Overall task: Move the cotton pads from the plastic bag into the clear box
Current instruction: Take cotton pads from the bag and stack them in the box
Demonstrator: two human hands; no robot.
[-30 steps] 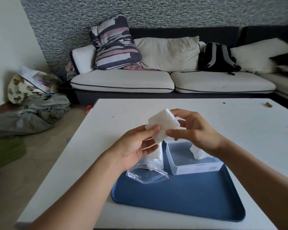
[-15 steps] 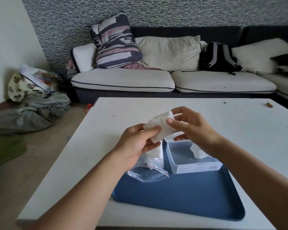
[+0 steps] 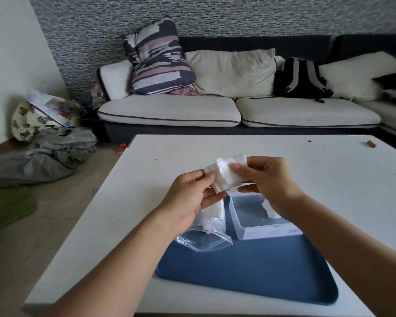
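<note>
Left hand (image 3: 188, 197): thumb and fingers pinching the left edge of a stack of cotton pads (image 3: 225, 175), held up above the table (image 3: 146, 179). Below and just behind that hand, the plastic bag (image 3: 207, 232) lies on the blue tray (image 3: 249, 271), mouth toward me, red zip line visible, more pads inside it. Can't tell whether my lower fingers touch the bag.

The stack sits between both hands, tilted, its top layers fanning apart at the far edge. Looks like I'm peeling or separating a few pads off the bundle, not carrying the whole lot.

Right hand (image 3: 268, 181): thumb on top of the stack's right side, fingers curled underneath, so it's gripping the pads too. Neither hand is free.

Directly below my right hand, the clear box (image 3: 258, 227) stands open on the tray, just beside the bag. One small clump of pads (image 3: 270, 210) is already in it, against the right wall, partly hidden by my wrist. Most of the box floor shows bare.

Step in hand, as I read it: mid-transfer, splitting the batch above the box. Task is early: one clump in, bag well stocked.

Next move needs: left fingers release, right hand lowers the pads straight down into the box, flat beside the clump. Risk: loose top layers slipping off onto the tray.
</note>
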